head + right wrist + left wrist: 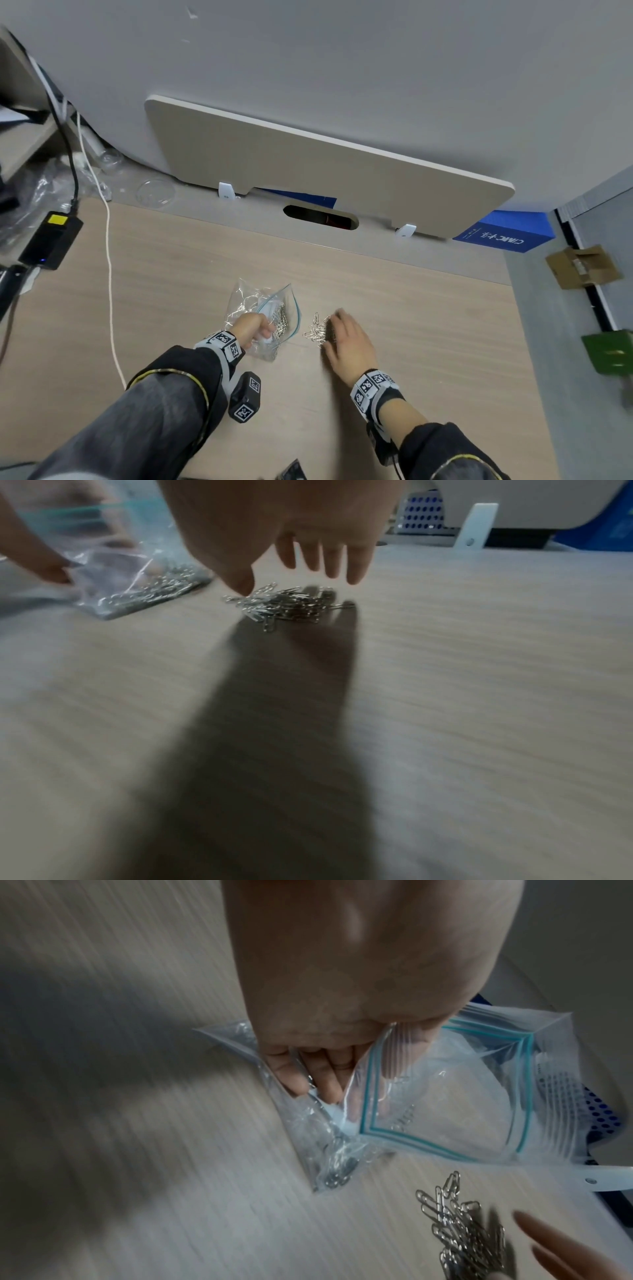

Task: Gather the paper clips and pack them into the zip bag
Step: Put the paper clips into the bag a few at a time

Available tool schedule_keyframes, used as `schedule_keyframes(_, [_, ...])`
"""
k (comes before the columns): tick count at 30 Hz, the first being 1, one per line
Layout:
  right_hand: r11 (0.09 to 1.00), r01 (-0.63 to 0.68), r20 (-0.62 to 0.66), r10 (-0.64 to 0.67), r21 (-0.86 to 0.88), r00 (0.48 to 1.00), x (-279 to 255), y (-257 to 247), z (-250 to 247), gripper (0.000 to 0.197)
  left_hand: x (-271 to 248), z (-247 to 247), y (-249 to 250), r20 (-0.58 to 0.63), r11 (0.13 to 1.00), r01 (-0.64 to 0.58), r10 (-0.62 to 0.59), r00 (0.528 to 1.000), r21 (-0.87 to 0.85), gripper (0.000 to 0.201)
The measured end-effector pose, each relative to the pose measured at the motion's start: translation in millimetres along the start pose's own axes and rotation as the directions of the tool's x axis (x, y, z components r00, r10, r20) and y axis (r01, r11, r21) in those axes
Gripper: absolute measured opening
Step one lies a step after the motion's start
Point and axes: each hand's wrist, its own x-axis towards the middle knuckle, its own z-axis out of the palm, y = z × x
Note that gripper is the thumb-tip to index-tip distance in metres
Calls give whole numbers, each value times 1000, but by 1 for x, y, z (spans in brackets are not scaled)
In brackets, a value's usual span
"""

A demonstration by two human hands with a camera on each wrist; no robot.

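Observation:
A clear zip bag point(263, 315) point(462, 1096) point(113, 561) with a teal zip line lies on the wooden desk, its mouth gaping toward the right. Several silver paper clips lie inside it. My left hand point(255, 330) point(322, 1053) grips the bag's near edge, fingers curled round the plastic. A small heap of loose paper clips point(317, 330) point(459, 1229) point(287, 604) lies just right of the bag. My right hand point(346, 339) point(308, 561) hovers over that heap with fingers spread and straight, holding nothing.
A black power adapter point(51, 240) and a white cable point(109, 281) lie at the desk's left. A beige panel point(325, 171) stands along the back edge behind a cable slot point(320, 217). A blue box point(507, 234) sits back right. The desk edge drops off at right.

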Motion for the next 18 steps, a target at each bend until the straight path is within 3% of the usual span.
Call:
schedule_keyframes(2, [974,-220,-96,224,49,970,2,1,-7,53,1,0,-1,-1,1000,-5,5,1000,-6,23])
schedule_keyframes(4, [890,-433,-42,442,143,896,5,-2,-13,55,3,0,-2,-1,1000,-5,5,1000,-1,27])
schedule_keyframes(6, [806,-549,43,555,221,831,9,-8,-12,60,5,-1,-4,2,1000,-4,4,1000,12,29])
schedule_keyframes(8, [786,-562,86,561,256,823,13,-17,-8,66,6,-1,-5,9,1000,-5,5,1000,19,30])
schedule_keyframes(11, [822,-519,126,503,234,855,22,-30,-4,74,5,-1,-5,13,1000,-11,10,1000,21,28])
schedule_keyframes(18, [878,-408,137,385,250,913,33,-29,-5,36,8,-1,-6,7,999,-10,10,1000,36,28])
